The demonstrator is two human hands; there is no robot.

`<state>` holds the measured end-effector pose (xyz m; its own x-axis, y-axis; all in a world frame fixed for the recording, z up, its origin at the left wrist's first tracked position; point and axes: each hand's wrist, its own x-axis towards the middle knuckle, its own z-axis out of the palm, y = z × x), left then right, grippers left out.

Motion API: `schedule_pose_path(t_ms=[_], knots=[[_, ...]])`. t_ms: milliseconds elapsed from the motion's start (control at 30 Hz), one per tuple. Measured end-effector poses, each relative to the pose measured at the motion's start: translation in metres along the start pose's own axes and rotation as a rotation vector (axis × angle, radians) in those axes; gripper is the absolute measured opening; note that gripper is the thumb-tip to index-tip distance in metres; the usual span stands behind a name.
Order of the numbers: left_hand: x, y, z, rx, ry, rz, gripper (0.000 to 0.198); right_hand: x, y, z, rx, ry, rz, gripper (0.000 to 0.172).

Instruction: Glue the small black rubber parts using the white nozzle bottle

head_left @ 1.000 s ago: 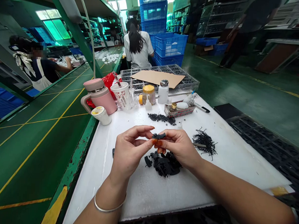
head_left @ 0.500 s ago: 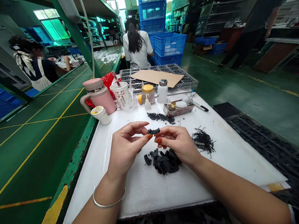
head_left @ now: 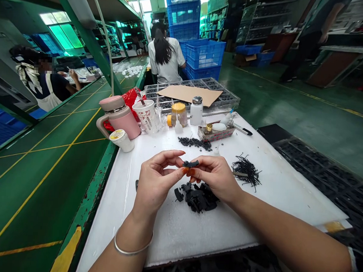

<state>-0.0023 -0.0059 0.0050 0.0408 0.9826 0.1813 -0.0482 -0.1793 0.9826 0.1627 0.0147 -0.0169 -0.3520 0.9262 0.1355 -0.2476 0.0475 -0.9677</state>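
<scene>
Where hands [head_left: 155,177] [head_left: 221,174] pinch, part [head_left: 192,163] (black) shows.

Between your left hand [head_left: 155,178] and right hand [head_left: 221,176]: black part [head_left: 194,164], matt, apparently plastic. Beneath them: white board [head_left: 180,238], smooth, faintly glossy. Behind your left hand: bangle [head_left: 130,253], polished metal. Beyond both hands: cardboard sheet [head_left: 187,93], dull.

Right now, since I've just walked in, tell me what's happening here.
A person's left hand and right hand hold one small black part between them. Below, a heap of black pieces lies on the white board, with small black rings farther back and thin black rods to the right.
</scene>
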Motion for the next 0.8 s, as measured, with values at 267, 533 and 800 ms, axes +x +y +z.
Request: schedule_pose_path(t_ms=[267, 533, 800], knots=[[-0.0017, 0.0017, 0.0020, 0.033, 0.025, -0.008, 0.029, 0.0000, -0.0009, 0.0002, -0.026, 0.003, 0.008, 0.020], [-0.0034, 0.0030, 0.0027, 0.039, 0.046, -0.022, 0.030, -0.0001, -0.0011, 0.0012, -0.008, 0.000, 0.015, 0.019], [-0.0038, 0.0042, 0.0041, 0.029, 0.041, -0.027, 0.029, 0.0008, 0.0008, 0.0001, 0.005, 0.001, 0.017, 0.018]])
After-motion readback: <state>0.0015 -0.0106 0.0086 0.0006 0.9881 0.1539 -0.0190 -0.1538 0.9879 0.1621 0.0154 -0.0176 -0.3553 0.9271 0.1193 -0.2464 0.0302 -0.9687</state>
